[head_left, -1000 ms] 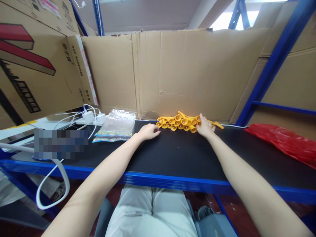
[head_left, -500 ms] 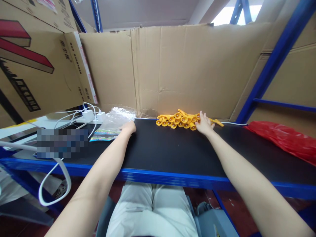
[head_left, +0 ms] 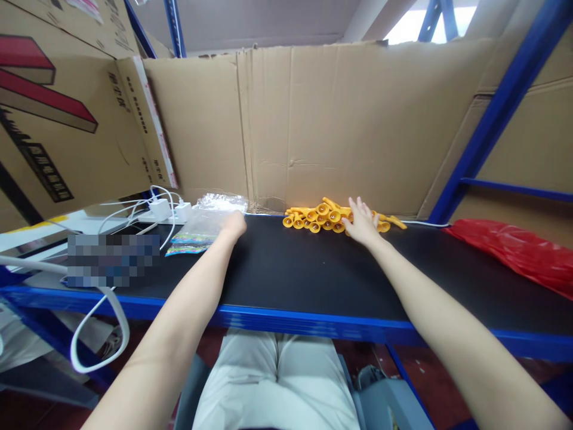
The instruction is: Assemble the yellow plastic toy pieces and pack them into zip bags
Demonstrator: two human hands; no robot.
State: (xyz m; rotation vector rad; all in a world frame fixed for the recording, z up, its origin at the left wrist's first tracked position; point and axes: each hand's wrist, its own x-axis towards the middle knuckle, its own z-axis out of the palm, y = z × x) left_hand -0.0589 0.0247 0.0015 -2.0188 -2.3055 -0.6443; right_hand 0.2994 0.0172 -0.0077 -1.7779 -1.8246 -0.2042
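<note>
From your seat, the heap of yellow horn-like pieces (head_left: 323, 209) lies at 1 o'clock on the tabletop (head_left: 304, 275), long axis running 9 to 3; your right hand (head_left: 363, 224), the nearer, spreads its fingers against it, most pieces at its 9 o'clock. Your left hand (head_left: 234, 226) meets the clear bags (head_left: 201, 221) at 11, fingertips hidden, pinch unclear; the pieces' round, flared mouths face 6

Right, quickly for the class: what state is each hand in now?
Left hand: at the clear plastic bags; fingertips hidden, so its grip cannot be told.
Right hand: open, fingers spread, at the yellow cone-ended pieces.
</note>
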